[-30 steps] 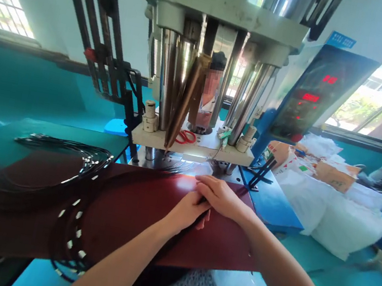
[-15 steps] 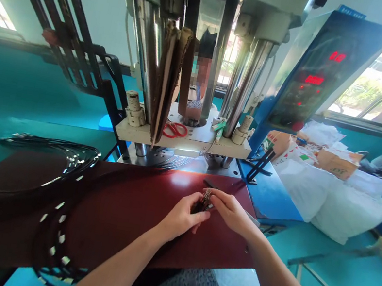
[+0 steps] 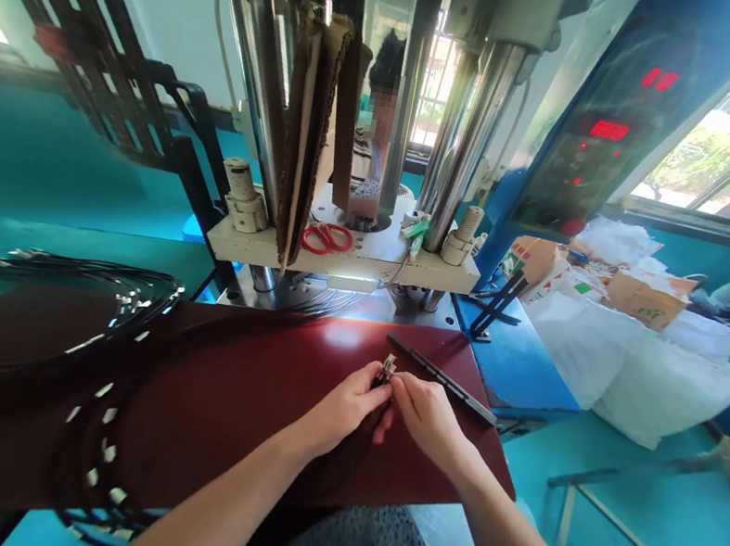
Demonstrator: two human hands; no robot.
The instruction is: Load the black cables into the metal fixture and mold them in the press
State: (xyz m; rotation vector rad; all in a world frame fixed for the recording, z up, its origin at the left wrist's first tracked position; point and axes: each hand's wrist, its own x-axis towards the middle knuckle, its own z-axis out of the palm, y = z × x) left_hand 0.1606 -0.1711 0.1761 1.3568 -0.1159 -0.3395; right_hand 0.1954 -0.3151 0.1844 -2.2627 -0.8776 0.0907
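Over the dark red table top (image 3: 233, 382), my left hand (image 3: 348, 407) is closed around a small bunch of cable connectors (image 3: 389, 367), whose pale metal ends stick up above the thumb. My right hand (image 3: 429, 414) meets it from the right, thumb and forefinger pinched together against the side of the bunch. What exactly lies between those right fingertips is hidden. Just beyond the right hand, a narrow dark metal bar (image 3: 445, 379) lies slantwise on the table.
Black cables with white tags (image 3: 107, 454) are spread at the left. A press (image 3: 339, 259) stands ahead, with red-handled scissors (image 3: 327, 238) on its plate and a person behind. A control box (image 3: 607, 137) with red digits and white sacks (image 3: 645, 369) are at the right.
My right hand has drawn back from the connector tips to lower on the bunch, so the tips and the metal bar show more fully. The camera view has shifted slightly.
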